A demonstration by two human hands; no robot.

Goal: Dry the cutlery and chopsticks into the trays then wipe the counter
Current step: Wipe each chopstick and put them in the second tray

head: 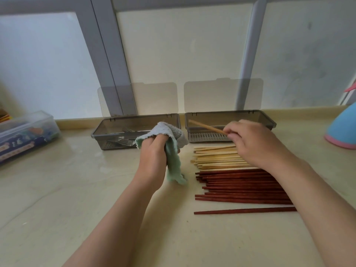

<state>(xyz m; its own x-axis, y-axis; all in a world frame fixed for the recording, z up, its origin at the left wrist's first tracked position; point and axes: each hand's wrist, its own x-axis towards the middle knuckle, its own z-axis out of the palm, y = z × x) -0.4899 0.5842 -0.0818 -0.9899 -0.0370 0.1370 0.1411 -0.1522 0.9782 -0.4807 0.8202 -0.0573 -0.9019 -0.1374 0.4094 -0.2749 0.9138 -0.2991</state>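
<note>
The right hand's (256,143) fingers (230,132) are pinched on one end of a pale chopstick (204,126), which slants up toward ten o'clock above the right tray (229,113). The left hand's (152,157) fingers (154,143) are curled round a light green cloth (170,132); it bunches over the fingertips and hangs down past the palm. At twelve o'clock from that hand the left tray (134,116) holds forks (123,142). Both trays' lids stand open. On the counter (77,189), under the right wrist, lies a heap of pale chopsticks (217,157), with dark red chopsticks (240,185) just beside it at six o'clock. A clear lidded box (25,132) sits far out at nine o'clock.
</note>
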